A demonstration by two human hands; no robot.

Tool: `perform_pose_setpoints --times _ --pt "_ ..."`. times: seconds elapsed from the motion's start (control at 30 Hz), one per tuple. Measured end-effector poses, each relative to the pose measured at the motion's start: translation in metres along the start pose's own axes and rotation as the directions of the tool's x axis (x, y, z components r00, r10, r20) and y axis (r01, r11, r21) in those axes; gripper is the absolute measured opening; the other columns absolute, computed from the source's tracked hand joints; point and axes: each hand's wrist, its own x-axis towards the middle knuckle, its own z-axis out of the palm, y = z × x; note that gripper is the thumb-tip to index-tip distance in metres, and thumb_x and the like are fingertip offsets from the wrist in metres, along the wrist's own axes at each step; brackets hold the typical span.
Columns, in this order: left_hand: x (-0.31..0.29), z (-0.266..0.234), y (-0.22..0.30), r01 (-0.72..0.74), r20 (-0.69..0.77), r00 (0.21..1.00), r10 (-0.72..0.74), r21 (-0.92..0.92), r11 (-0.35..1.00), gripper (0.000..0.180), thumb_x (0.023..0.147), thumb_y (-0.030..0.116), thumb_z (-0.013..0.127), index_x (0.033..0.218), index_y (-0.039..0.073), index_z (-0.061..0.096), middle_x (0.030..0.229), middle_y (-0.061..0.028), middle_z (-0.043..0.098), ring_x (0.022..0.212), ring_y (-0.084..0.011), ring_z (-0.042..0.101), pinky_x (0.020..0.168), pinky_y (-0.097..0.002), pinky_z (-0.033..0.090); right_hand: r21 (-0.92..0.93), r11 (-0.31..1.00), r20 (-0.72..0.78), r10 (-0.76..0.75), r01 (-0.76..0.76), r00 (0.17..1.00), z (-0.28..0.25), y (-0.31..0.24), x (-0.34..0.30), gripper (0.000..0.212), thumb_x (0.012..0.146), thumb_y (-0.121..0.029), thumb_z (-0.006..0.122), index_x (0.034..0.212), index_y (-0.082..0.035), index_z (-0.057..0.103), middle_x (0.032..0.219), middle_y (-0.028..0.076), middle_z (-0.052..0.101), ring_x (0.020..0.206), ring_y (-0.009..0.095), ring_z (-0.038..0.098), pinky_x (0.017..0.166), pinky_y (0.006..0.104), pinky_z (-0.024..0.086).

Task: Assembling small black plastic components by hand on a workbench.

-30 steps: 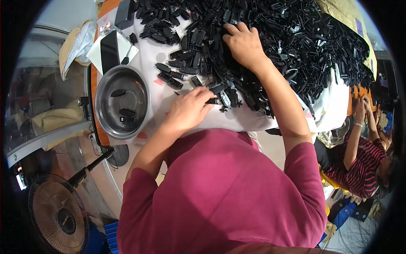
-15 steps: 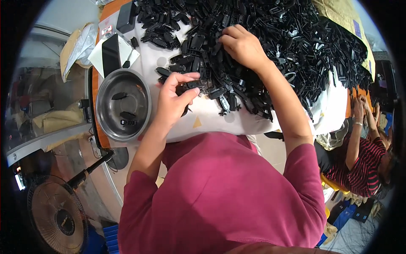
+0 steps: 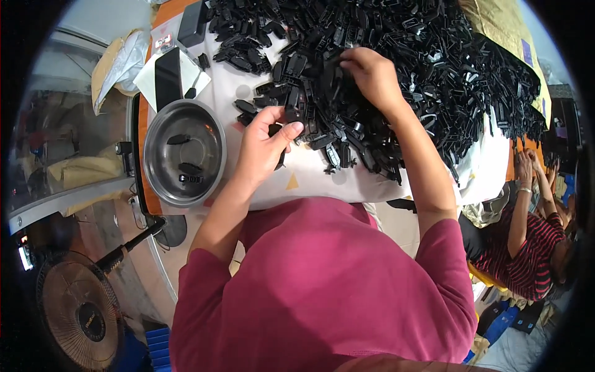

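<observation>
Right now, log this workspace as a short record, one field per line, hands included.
Left hand: holds a black part between thumb and fingers
Right hand: fingertips at the pile of black parts; whether they grip one is unclear
Surface: table with pale cloth
Bowl: metal bowl at left, a few black parts inside
Behind bowl: dark flat rectangular object
Lower left: fan
Far right: another person in a striped top
</observation>
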Motion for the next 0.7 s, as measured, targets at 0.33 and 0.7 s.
perform_pose_setpoints --times 0.33,0.7 --pt "0.01 0.02 0.019 -0.12 0.026 0.992 0.121 -0.023 0.992 0.031 0.082 0.013 0.063 0.109 -0.001 0.057 0.089 -0.0019 0.056 0.067 -0.0053 0.051 0.052 -0.018 0.042 0.903 0.181 0.323 0.309 -0.389 0.895 -0.031 -0.08 -0.034 0.013 0.078 0.008 0.058 0.089 0.003 0.053 0.104 0.018 0.057 0.082 0.018 0.062 0.065 0.0251 0.054" --pt "0.005 0.024 0.027 -0.216 0.063 0.976 0.21 0.116 0.969 0.027 0.081 0.011 0.063 0.105 -0.001 0.058 0.096 -0.0048 0.054 0.074 -0.0079 0.054 0.055 -0.0193 0.045 0.82 0.291 0.363 0.4 -0.493 0.841 -0.034 -0.09 -0.037 0.039 0.076 0.004 0.062 0.113 0.0 0.053 0.093 0.002 0.057 0.081 0.007 0.054 0.065 0.0182 0.047"
